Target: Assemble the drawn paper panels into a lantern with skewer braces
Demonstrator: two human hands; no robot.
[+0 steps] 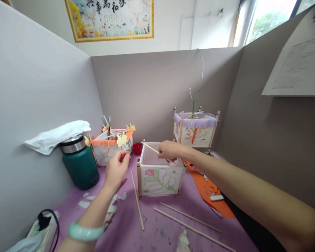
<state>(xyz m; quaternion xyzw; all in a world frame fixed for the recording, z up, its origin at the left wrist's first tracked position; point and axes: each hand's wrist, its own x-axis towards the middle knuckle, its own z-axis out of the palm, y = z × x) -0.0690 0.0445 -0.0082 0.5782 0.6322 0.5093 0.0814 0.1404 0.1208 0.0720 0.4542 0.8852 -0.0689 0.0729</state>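
A white box lantern with wooden corner posts and a drawn red flower with green leaves stands on the purple cloth, its top uncovered. Over its mouth my right hand is closed on a thin wooden stick, which slants across the top with its far end at the back left corner. My left hand, a pale green bangle on its wrist, hovers to the left of the box. Its thumb and fingertips are pressed together; whatever they may hold is too small to make out.
Loose sticks lie beside and before the box. Behind stand an orange-trimmed lantern, a purple-fringed lantern and a red cup. A green flask is at left, orange sheets at right. Grey partitions enclose the table.
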